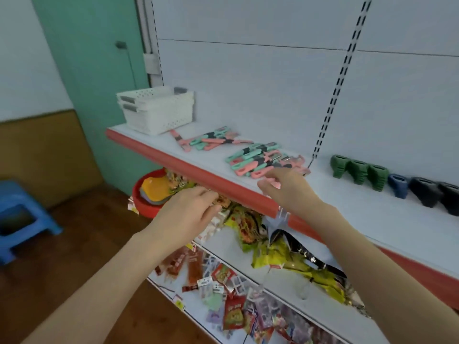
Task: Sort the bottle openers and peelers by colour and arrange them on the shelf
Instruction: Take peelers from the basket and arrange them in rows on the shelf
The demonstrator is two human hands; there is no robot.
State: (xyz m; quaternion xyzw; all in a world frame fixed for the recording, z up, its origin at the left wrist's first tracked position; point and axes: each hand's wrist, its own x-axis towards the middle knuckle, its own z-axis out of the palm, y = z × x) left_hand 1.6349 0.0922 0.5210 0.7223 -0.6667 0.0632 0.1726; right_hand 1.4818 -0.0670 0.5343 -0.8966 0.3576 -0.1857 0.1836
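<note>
On the white shelf (352, 209) lie two mixed heaps of pink and teal peelers: a far heap (211, 140) and a near heap (260, 160). To the right stand three green bottle openers (357, 170), one blue opener (397, 185) and black openers (434, 194) in a row. My right hand (290, 189) hovers over the shelf's front at the near heap, fingers curled round a pink peeler (272, 182) that is mostly hidden by them. My left hand (188, 212) floats in front of the shelf's red edge (193, 173), fingers loosely curled, holding nothing.
Stacked white perforated baskets (156, 110) sit at the shelf's left end. Below, a lower shelf (280, 294) is crowded with snack packets, and a red basin (139, 194) stands beside them. A blue stool (19, 219) stands on the wooden floor at the left.
</note>
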